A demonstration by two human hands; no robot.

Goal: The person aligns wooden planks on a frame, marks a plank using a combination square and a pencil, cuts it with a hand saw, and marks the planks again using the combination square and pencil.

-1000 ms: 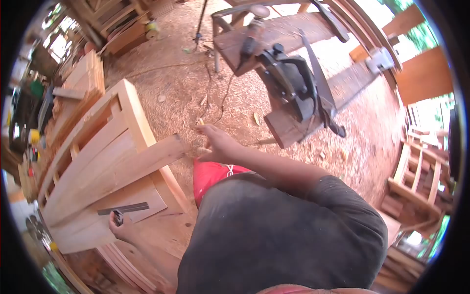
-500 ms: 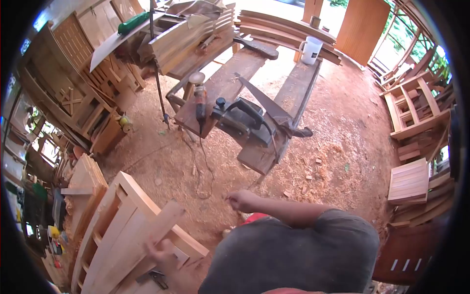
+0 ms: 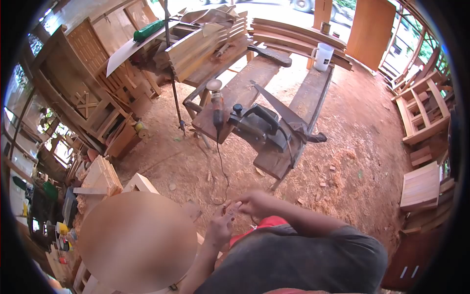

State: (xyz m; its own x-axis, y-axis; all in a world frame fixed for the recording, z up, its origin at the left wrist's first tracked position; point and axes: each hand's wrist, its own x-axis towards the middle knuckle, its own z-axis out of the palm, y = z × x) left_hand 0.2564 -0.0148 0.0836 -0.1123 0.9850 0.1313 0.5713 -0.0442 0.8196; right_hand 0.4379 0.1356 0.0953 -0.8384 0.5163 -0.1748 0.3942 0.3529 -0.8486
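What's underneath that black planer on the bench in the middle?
The black planer rests on a brown plank, whose near end shows beyond it. The surface directly under the tool is covered, so whether anything lies there cannot be seen.

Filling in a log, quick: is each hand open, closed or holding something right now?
Left hand: close against the other; open or closed, cannot be told.
Right hand: partly curled; whether it holds anything cannot be told.
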